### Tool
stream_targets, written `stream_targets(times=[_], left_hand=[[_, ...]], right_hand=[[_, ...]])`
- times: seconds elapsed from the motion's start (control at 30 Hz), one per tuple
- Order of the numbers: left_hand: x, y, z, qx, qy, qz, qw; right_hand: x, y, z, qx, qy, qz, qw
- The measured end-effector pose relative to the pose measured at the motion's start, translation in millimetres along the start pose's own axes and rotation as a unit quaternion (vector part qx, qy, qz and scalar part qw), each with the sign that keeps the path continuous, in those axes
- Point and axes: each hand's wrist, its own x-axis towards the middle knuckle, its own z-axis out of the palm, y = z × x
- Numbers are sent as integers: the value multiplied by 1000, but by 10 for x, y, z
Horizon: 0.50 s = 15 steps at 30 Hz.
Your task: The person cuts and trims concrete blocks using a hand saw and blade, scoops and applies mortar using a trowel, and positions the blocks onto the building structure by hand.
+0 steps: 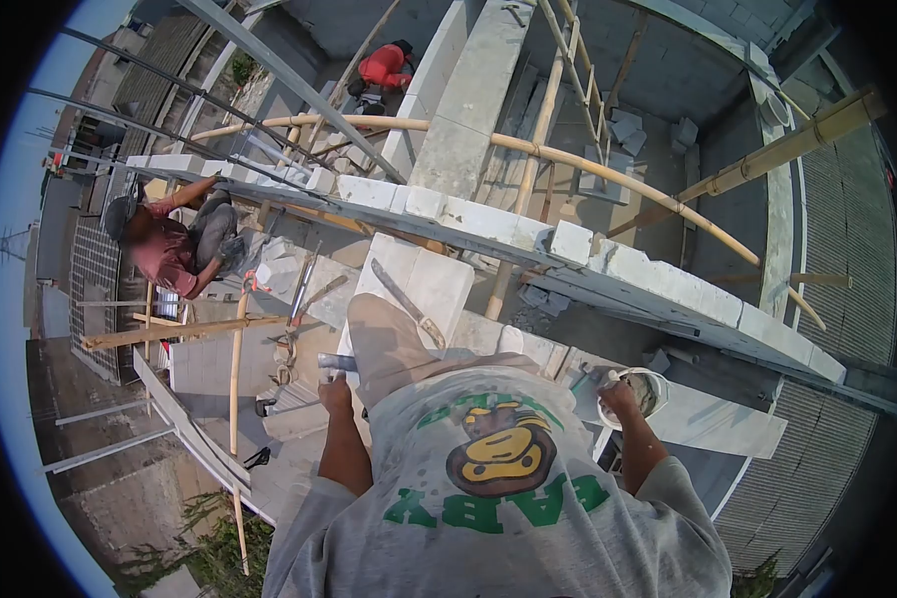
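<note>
My left hand (pixel 336 394) is closed round a grey tool (pixel 337 361), whose far part juts out to the left. On the right, my right hand (pixel 619 396) is closed at the rim of a white bucket (pixel 648 392) with grey material inside; the fingers are partly hidden, and a small pale piece shows by them. Past my left knee a hand saw (pixel 407 304) lies on a pale block slab (pixel 439 277). A wall of white blocks (pixel 508 227) runs across in front of me.
A co-worker in a dull red shirt (pixel 169 249) crouches at the left by the wall. Another person in bright red (pixel 387 66) bends down below, beyond the wall. Bamboo poles (pixel 608 171) cross the space, and a pale board (pixel 718 419) lies at the right.
</note>
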Motion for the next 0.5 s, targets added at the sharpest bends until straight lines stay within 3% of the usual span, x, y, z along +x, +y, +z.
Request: stream_targets(times=[0.03, 0.1, 0.17, 0.27, 0.37, 0.4, 0.5], left_hand=[[-114, 180, -107, 9, -10, 13, 1000], [-419, 624, -281, 25, -29, 40, 998], [-145, 337, -230, 0, -27, 63, 998], [-85, 308, -402, -26, -35, 87, 995], [-138, 378, -581, -39, -52, 63, 996], [-231, 471, -652, -19, -46, 53, 997], [-470, 675, -836, 7, -58, 48, 997]], right_hand=[[66, 111, 138, -17, 2, -85, 996], [4, -340, 124, -156, 31, -154, 975], [33, -703, 103, -256, 20, -202, 945], [20, -1133, 33, -187, -72, -132, 971], [176, -898, 388, -112, 21, -117, 987], [169, -892, 379, -191, 1, -177, 965], [96, -790, 407, -163, -31, -141, 976]])
